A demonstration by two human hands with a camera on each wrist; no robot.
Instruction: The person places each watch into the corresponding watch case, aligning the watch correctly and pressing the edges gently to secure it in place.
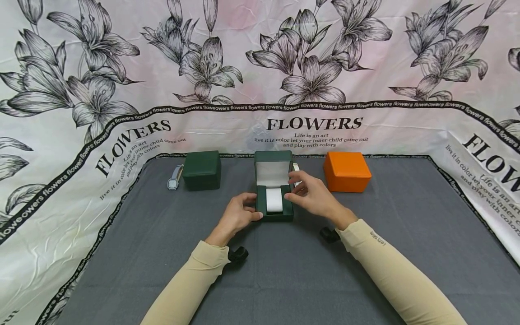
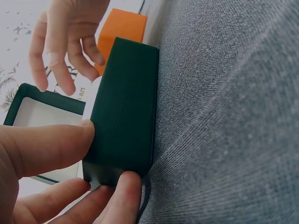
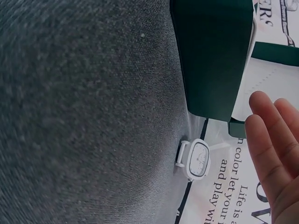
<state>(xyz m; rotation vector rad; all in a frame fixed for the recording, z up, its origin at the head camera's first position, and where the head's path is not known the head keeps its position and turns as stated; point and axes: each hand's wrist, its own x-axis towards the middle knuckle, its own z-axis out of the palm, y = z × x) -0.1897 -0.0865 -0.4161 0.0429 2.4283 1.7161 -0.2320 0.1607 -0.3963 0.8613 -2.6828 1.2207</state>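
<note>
Fingers [image 2: 51, 147] of left hand [image 1: 237, 215] curled round the near left corner of open green watch box [image 1: 274, 203], thumb along its side wall, fingertips under the bottom edge, gripping. Right hand [image 1: 313, 196] hovering just over the box's right edge, fingers [image 2: 58, 56] loosely spread and slightly bent, holding nothing, not clearly touching the box. White cushion [image 1: 274, 200] seated inside the box base, between the two hands; lid [image 1: 273, 168] raised upright behind it, pale lining showing. White watch [image 3: 197, 159] lying on grey mat [image 1: 284, 271] just behind the open box, on its right. Closed green box [image 1: 201, 169] well left of the open box, grey-strapped watch [image 1: 174, 178] touching its far left side. Orange box [image 1: 346, 171] right of the open box, near.
</note>
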